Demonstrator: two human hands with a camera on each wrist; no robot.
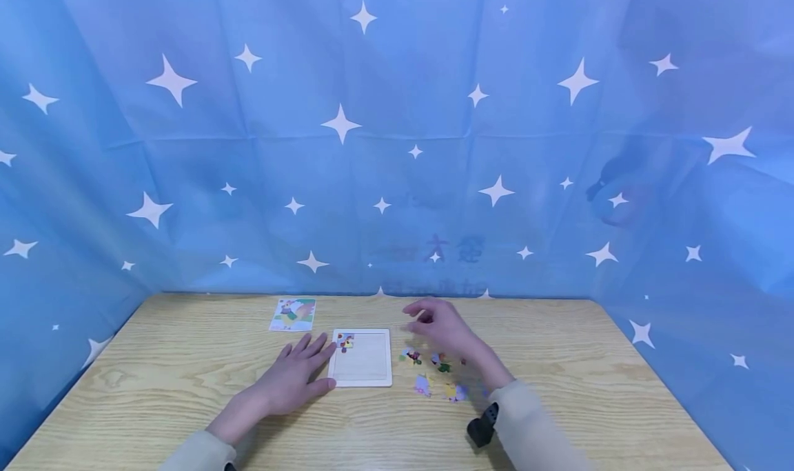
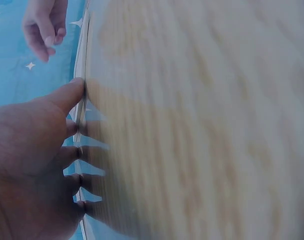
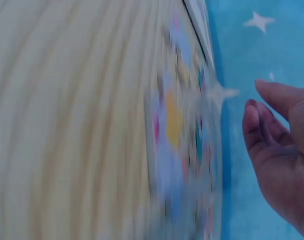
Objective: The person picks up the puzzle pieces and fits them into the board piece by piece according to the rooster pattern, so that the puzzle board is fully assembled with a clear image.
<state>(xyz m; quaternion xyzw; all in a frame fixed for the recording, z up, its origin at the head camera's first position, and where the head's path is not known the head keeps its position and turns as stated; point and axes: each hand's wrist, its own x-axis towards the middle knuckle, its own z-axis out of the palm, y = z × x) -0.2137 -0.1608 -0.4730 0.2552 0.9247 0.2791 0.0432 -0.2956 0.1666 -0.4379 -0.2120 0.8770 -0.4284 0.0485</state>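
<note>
A white square puzzle tray [image 1: 370, 361] lies on the table, with a few joined jigsaw pieces [image 1: 345, 341] in its far left corner. My left hand [image 1: 290, 383] rests beside it, fingers spread and thumb and fingertips at its left edge. To the right of the tray, my right hand [image 1: 442, 326] hovers over the table beyond the loose jigsaw pieces [image 1: 423, 385]. In the right wrist view that hand [image 3: 282, 145] has loosely bent fingers, the thumb apart from them, and nothing shows between. The pieces look blurred there.
A colourful picture card [image 1: 293, 315] lies at the back left of the table. More loose pieces [image 1: 455, 392] are spread under and near the right forearm. Behind the wooden table [image 1: 558, 388] hangs a blue curtain [image 1: 397, 78] with white stars.
</note>
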